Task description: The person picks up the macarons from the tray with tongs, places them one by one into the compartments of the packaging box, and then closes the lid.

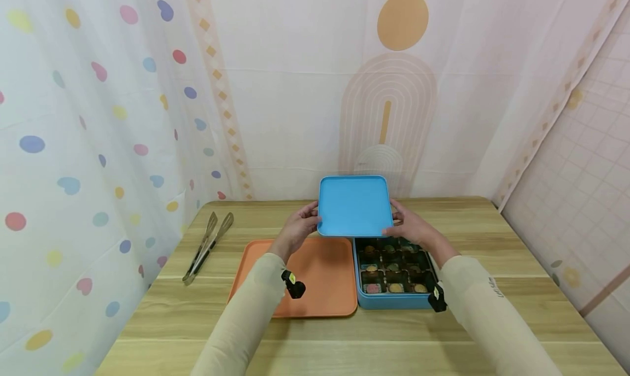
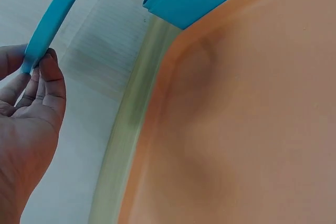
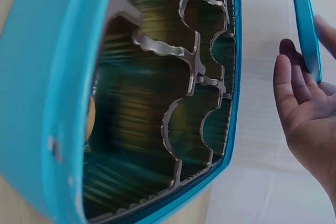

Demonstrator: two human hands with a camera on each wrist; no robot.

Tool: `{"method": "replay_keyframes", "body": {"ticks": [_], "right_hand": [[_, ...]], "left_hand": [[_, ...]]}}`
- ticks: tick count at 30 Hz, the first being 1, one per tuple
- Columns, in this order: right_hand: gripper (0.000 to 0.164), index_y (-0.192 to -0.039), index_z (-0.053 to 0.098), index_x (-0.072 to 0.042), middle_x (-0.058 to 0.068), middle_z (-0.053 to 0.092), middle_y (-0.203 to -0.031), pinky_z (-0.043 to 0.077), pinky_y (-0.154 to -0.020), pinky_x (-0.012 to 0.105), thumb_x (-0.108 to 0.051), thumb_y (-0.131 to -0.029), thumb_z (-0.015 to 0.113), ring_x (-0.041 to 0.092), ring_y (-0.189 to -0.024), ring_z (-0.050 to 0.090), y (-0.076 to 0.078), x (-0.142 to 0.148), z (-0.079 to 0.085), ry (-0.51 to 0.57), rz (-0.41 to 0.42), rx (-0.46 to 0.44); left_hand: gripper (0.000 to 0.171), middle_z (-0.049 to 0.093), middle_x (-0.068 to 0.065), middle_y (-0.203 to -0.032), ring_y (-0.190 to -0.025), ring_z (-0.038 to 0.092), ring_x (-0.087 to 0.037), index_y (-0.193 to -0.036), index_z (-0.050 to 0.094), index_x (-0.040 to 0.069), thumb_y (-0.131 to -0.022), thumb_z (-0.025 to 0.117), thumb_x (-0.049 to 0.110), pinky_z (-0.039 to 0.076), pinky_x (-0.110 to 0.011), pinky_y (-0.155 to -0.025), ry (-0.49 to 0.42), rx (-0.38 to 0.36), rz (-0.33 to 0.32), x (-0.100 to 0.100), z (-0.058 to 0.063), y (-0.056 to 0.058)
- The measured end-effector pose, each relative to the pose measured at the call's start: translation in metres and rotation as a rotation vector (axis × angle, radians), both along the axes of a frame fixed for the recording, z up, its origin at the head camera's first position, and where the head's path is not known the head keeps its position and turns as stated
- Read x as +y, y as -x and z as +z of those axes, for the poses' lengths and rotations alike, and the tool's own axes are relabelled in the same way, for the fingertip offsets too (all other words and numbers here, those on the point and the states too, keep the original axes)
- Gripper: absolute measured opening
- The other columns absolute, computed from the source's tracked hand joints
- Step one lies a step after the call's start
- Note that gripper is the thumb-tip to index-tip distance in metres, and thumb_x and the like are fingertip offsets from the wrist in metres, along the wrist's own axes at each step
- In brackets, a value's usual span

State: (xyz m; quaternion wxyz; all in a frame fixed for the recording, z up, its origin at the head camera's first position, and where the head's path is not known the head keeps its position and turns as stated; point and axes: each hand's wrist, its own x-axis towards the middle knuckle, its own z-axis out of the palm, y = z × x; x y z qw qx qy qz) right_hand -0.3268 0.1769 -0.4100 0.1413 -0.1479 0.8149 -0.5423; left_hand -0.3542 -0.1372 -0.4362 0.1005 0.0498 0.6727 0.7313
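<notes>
A shallow blue lid is held up in the air, tilted, near the back of the table. My left hand pinches its left edge between thumb and fingers, and my right hand grips the right edge. Below and to the right is a blue tin box without its cover. Its dark divided insert has several compartments, with small round pieces that look like cookies in them. In the right wrist view, the lid and right hand are beyond the box's far rim.
An orange tray lies left of the box, close against it. Metal tongs with black handles rest farther left on the wooden table. A patterned curtain hangs behind the table.
</notes>
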Motion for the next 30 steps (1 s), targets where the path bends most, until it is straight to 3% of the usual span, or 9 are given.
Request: {"method": "replay_keyframes", "body": {"ticks": [6,10,15,26,30], "right_hand": [[0.082,-0.161,0.005,-0.010,0.033,0.035,-0.148,0.043,-0.097,0.058,-0.005,-0.099,0.059,0.046,-0.122,0.052,0.000,0.002,0.003,0.018,-0.050,0.018],[0.079,-0.161,0.006,-0.011,0.034,0.035,-0.148,0.044,-0.097,0.058,-0.003,-0.100,0.056,0.049,-0.125,0.049,0.001,0.004,0.004,0.030,-0.074,0.026],[0.080,-0.161,0.007,-0.015,0.031,0.033,-0.151,0.046,-0.096,0.056,-0.001,-0.100,0.055,0.049,-0.128,0.046,0.004,0.007,0.005,0.046,-0.097,0.008],[0.078,-0.161,0.013,-0.016,0.030,0.044,-0.137,0.044,-0.099,0.054,0.003,-0.099,0.056,0.045,-0.125,0.048,0.003,0.002,0.012,-0.001,-0.164,0.027],[0.081,-0.161,0.012,-0.016,0.030,0.045,-0.136,0.042,-0.100,0.055,0.003,-0.097,0.058,0.045,-0.127,0.046,0.003,0.000,0.011,-0.027,-0.169,0.033]], "left_hand": [[0.060,0.054,-0.014,-0.121,-0.107,0.055,-0.027,-0.153,0.040,0.013,-0.097,0.057,-0.002,0.046,-0.040,-0.095,0.025,0.001,-0.032,-0.002,0.001,-0.002],[0.066,0.054,-0.015,-0.117,-0.101,0.056,-0.027,-0.154,0.038,0.015,-0.095,0.059,-0.004,0.049,-0.038,-0.090,0.054,-0.004,-0.046,-0.002,0.001,-0.001],[0.061,0.051,-0.012,-0.113,-0.097,0.053,-0.024,-0.153,0.040,0.014,-0.097,0.059,0.000,0.049,-0.038,-0.088,0.110,0.027,-0.039,0.000,0.005,0.002],[0.066,0.050,-0.017,-0.118,-0.102,0.051,-0.027,-0.154,0.038,0.012,-0.094,0.062,-0.004,0.044,-0.052,-0.099,0.158,0.058,-0.034,-0.001,0.010,0.004],[0.069,0.051,-0.017,-0.119,-0.103,0.052,-0.028,-0.154,0.038,0.012,-0.092,0.063,-0.005,0.044,-0.052,-0.099,0.189,0.061,-0.037,-0.002,0.011,0.003]]}}
